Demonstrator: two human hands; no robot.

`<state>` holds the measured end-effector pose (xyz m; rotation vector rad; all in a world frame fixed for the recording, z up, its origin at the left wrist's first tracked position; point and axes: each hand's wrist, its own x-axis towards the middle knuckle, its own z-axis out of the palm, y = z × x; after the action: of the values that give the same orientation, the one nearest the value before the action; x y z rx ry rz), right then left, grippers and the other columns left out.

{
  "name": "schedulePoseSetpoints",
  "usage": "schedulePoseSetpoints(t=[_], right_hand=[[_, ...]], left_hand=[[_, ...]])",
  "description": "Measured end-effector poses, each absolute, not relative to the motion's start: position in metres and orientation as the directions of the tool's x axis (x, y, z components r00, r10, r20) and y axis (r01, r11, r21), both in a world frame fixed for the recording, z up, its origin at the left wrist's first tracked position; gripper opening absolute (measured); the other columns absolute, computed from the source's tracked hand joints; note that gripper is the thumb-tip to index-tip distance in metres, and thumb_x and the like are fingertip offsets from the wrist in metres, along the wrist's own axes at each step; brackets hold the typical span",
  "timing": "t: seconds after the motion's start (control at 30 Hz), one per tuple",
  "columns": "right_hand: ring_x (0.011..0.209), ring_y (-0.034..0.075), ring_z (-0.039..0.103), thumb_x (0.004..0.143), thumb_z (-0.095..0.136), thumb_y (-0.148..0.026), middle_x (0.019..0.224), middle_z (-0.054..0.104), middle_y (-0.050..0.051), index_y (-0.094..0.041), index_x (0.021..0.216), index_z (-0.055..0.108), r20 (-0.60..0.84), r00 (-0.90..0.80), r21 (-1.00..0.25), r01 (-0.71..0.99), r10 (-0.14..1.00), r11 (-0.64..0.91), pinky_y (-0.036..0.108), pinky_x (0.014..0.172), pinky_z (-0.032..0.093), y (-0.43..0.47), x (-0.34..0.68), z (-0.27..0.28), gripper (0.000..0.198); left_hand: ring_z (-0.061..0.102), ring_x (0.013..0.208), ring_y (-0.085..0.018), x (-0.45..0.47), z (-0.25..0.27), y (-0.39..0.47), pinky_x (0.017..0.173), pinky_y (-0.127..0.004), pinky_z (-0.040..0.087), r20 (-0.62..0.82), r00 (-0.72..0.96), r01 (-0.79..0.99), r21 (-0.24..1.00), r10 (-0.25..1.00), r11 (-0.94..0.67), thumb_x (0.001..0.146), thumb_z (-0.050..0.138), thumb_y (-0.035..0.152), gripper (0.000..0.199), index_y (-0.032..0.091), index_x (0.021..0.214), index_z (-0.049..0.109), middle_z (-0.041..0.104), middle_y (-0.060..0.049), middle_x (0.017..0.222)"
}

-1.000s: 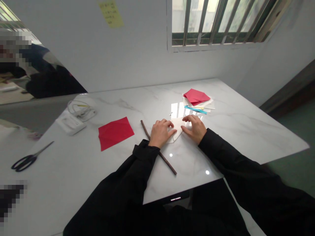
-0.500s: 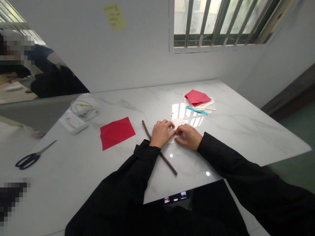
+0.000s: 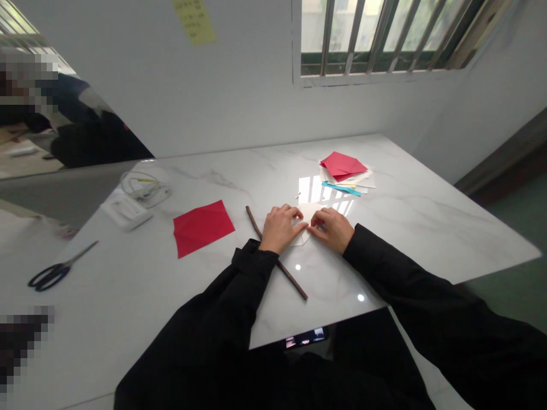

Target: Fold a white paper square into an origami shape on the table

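Observation:
A cream-white sheet of paper (image 3: 311,210) lies on the marble-patterned table between my hands, with fold lines near its lower edge. My left hand (image 3: 280,228) is closed over its left side, thumb pressed on the paper. On the right side, my right hand (image 3: 334,229) has its fingers curled and its thumb at the paper; the fingertips are partly hidden. Both thumbs meet near the middle of the sheet. A thin brown stick (image 3: 293,279) runs diagonally beneath my left wrist. Left of it lies a creased red sheet of paper (image 3: 204,229).
Folded red, white and blue papers are piled (image 3: 344,165) at the back right. Black-handled scissors (image 3: 51,276) and a white power strip (image 3: 128,212) with a cable lie to the left. A lit phone (image 3: 305,338) is by the front edge. Another person (image 3: 94,128) appears at far left.
My right hand has shifted slightly right and up, away from my left hand. More of the white paper shows between them. The view has tipped slightly downward.

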<state>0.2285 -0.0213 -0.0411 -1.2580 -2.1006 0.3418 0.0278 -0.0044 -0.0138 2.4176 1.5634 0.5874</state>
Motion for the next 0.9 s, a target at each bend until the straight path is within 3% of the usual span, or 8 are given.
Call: schedulePoseSetpoints(t=[0.13,0.4,0.9], right_hand=[[0.085,0.022,0.058,0.089,0.075,-0.021,0.086,0.068,0.005,-0.021,0.082,0.067,0.407,-0.366,-0.476,0.697,0.837,0.537,0.036,0.081,0.045,-0.021,0.228,-0.041,0.011],[0.087,0.022,0.06,0.085,0.08,-0.02,0.088,0.069,0.004,-0.022,0.08,0.068,0.389,-0.448,-0.521,0.614,0.805,0.594,0.035,0.082,0.048,-0.026,0.223,-0.037,0.013],[0.084,0.023,0.058,0.088,0.076,-0.023,0.088,0.069,0.006,-0.021,0.083,0.072,0.395,-0.322,-0.473,0.732,0.86,0.491,0.037,0.082,0.044,-0.014,0.237,-0.043,0.007]], left_hand=[[0.061,0.104,-0.028,0.028,-0.014,-0.004,0.097,-0.04,0.045,0.214,0.354,0.825,0.388,0.911,-0.412,0.092,0.078,0.039,0.016,0.025,0.1,0.075,0.072,-0.005,0.11],[0.061,0.103,-0.027,0.028,-0.017,-0.003,0.096,-0.041,0.046,0.228,0.354,0.821,0.39,0.907,-0.418,0.094,0.074,0.037,0.013,0.025,0.099,0.075,0.072,-0.005,0.109],[0.06,0.103,-0.028,0.028,-0.014,-0.004,0.098,-0.041,0.045,0.21,0.363,0.823,0.384,0.908,-0.418,0.094,0.076,0.04,0.017,0.025,0.101,0.075,0.071,-0.005,0.109]])
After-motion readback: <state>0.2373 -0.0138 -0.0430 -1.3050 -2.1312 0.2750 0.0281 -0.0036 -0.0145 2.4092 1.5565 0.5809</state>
